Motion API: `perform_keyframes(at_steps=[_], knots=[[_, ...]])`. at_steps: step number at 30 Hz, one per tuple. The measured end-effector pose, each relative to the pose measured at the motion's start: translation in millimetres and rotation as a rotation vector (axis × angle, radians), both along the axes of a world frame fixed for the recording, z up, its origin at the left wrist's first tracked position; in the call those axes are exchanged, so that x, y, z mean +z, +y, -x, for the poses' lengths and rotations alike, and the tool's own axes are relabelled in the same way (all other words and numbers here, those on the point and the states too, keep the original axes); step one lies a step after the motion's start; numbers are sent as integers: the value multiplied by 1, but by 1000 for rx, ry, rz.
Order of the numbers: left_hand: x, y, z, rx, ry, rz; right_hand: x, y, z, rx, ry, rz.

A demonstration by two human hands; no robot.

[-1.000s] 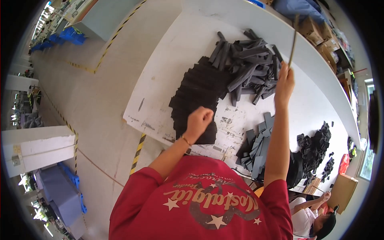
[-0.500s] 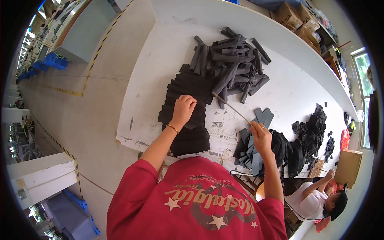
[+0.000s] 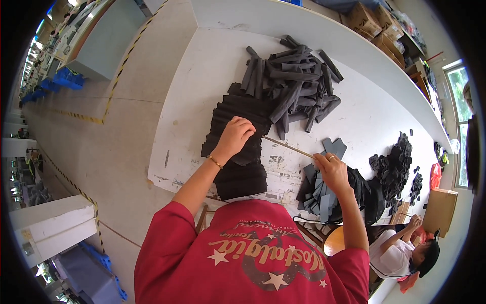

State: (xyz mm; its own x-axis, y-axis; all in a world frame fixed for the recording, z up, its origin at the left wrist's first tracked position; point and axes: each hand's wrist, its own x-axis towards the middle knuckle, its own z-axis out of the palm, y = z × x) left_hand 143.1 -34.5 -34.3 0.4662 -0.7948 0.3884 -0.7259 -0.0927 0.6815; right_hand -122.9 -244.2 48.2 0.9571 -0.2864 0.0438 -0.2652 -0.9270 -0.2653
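My right hand (image 3: 331,171) is closed round one end of a thin rod (image 3: 289,147), which points left across the white table (image 3: 185,96). The rod's far tip lies close to the fingers of my left hand (image 3: 237,136). Those fingers are pinched together over a layered spread of black fabric pieces (image 3: 240,181) with wavy edges; what they hold, if anything, is hidden. Beyond both hands lies a loose pile of dark grey fabric tubes (image 3: 296,76), partly overlapping the black spread.
Flat grey pieces (image 3: 325,198) and a black bag-like bundle (image 3: 372,200) lie right of my right hand. Farther right is a heap of small black pieces (image 3: 397,162). A raised white edge (image 3: 314,28) bounds the table's far side. Another person (image 3: 397,253) works at lower right.
The rod's tip has come down and left, from the edge of the tube pile to beside my left fingers. My left hand has shifted slightly right, my right hand slightly left.
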Motion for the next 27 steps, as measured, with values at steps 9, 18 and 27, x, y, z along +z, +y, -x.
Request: perform_keyframes(at_steps=[9,18,27], knots=[[64,-29,62,-34,-237,148,-75,50,-33,-184,-111,-731],[-24,-9,82,244,2014,873,-91,134,-57,-364,-271,-890],[-1,-3,54,575,1835,747,-82,155,-11,-401,-20,-948]])
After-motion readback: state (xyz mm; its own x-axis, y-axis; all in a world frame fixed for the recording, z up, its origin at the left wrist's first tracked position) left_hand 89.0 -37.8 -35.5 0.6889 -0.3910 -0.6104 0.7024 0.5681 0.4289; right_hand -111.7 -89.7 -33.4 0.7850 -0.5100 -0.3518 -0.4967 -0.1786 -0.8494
